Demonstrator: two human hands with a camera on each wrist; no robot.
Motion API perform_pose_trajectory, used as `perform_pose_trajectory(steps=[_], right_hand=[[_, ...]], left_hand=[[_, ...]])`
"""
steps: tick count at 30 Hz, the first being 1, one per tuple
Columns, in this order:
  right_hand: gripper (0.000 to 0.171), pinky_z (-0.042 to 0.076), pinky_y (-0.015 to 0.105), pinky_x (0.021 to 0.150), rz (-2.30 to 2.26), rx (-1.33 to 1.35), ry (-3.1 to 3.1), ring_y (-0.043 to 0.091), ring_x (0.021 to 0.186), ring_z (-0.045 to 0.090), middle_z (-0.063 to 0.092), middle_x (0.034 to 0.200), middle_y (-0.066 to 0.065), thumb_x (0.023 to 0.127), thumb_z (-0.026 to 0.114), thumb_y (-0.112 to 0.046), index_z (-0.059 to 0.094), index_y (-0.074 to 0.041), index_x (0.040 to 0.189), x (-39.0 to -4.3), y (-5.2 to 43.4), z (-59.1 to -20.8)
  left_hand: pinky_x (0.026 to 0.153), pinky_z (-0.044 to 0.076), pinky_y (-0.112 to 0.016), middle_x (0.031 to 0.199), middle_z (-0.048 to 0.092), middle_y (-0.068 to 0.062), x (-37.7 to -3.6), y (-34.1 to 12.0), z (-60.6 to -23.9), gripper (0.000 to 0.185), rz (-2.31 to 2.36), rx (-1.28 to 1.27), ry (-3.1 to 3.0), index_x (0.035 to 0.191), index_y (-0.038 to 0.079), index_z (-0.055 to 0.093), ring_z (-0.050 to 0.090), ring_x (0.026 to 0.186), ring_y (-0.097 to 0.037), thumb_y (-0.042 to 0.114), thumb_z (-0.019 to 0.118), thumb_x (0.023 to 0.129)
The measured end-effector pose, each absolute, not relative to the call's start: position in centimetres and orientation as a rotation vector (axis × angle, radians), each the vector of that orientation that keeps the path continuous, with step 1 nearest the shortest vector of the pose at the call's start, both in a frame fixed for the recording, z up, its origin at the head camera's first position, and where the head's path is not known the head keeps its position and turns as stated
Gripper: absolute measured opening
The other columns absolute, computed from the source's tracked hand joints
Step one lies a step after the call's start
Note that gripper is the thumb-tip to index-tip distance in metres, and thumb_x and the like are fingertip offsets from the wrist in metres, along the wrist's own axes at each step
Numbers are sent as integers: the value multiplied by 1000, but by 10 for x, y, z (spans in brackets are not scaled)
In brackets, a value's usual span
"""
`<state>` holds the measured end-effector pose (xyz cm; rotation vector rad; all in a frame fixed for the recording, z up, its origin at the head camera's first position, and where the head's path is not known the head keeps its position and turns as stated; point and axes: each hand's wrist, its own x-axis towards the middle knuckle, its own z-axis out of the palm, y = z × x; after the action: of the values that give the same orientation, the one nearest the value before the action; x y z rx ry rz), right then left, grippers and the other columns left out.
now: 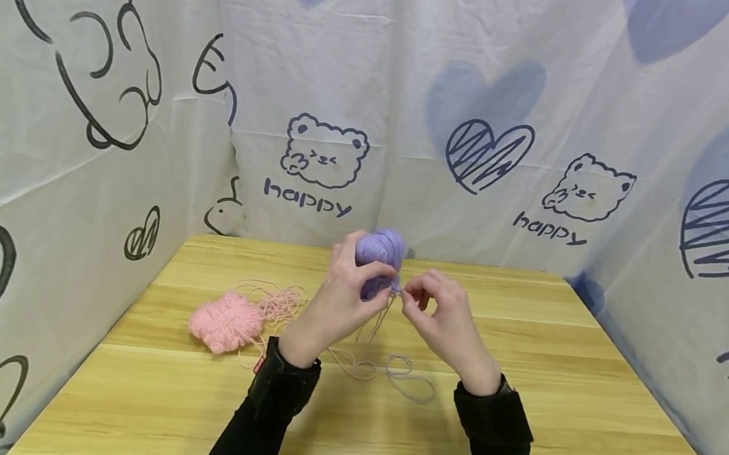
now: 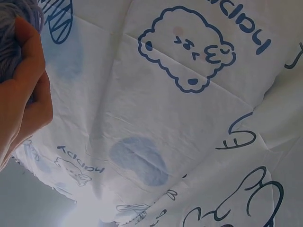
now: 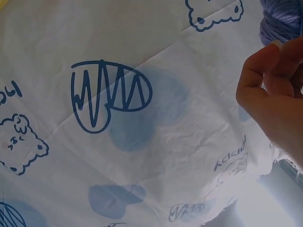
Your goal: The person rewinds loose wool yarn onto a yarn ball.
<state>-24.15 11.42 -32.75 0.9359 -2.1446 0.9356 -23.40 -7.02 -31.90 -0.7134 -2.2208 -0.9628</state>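
A ball of purple yarn (image 1: 384, 245) is held by the left hand (image 1: 336, 295), whose thumb and fingers are curved around it, near the middle of the table's far edge. Beside it, a thin strand is pinched between the thumb and forefinger of the right hand (image 1: 447, 318); whether its other fingers touch the yarn cannot be told. Strands are hung below the hands, and a loose loop of pale yarn (image 1: 418, 402) is laid nearer the middle of the table (image 1: 581, 416). Toward the table's left edge, a bundle of pink yarn (image 1: 226, 322) is set down, with tangled pink strands (image 1: 280, 304) spread beside it. Black cuffs (image 1: 284, 385) are worn at both wrists.
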Motion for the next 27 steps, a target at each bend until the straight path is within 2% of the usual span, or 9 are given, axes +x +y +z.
perform_pose_trajectory(steps=[6, 11, 15, 22, 27], right_hand=[[8, 41, 22, 63, 945, 922, -2141, 12, 66, 52, 59, 76, 1, 83, 66, 2, 67, -6, 83, -242, 114, -328], [7, 42, 19, 58, 959, 942, -2145, 14, 64, 52, 59, 76, 3, 84, 66, 1, 70, -3, 87, -243, 112, -330], [6, 42, 19, 56, 985, 934, -2138, 10, 63, 51, 59, 74, 2, 85, 65, 2, 69, -3, 85, -244, 113, -330], [5, 44, 20, 63, 1078, 885, -2184, 5, 70, 50, 62, 76, 3, 90, 64, -5, 69, -3, 89, -245, 121, -329], [5, 45, 19, 66, 1197, 862, -2177, 6, 71, 51, 63, 80, 4, 90, 64, -4, 69, -3, 91, -245, 123, -327]], left_hand=[[95, 50, -49, 135, 42, -19, -234, -68, -320, 9, -979, -748, -2235, 83, 11, 70, 41, 119, -36, 5, 75, 78], [96, 49, -49, 134, 43, -20, -234, -67, -320, 7, -989, -743, -2224, 83, 9, 70, 41, 119, -35, 5, 75, 79], [96, 48, -47, 132, 42, -21, -235, -68, -320, 6, -1016, -714, -2178, 83, 7, 68, 41, 117, -35, 4, 73, 81], [99, 45, -46, 128, 40, -22, -240, -70, -320, 8, -1157, -581, -2044, 79, 6, 63, 40, 118, -32, 0, 69, 79], [101, 43, -46, 128, 40, -22, -241, -71, -320, 10, -1193, -573, -2033, 78, 7, 63, 40, 119, -31, 0, 70, 77]])
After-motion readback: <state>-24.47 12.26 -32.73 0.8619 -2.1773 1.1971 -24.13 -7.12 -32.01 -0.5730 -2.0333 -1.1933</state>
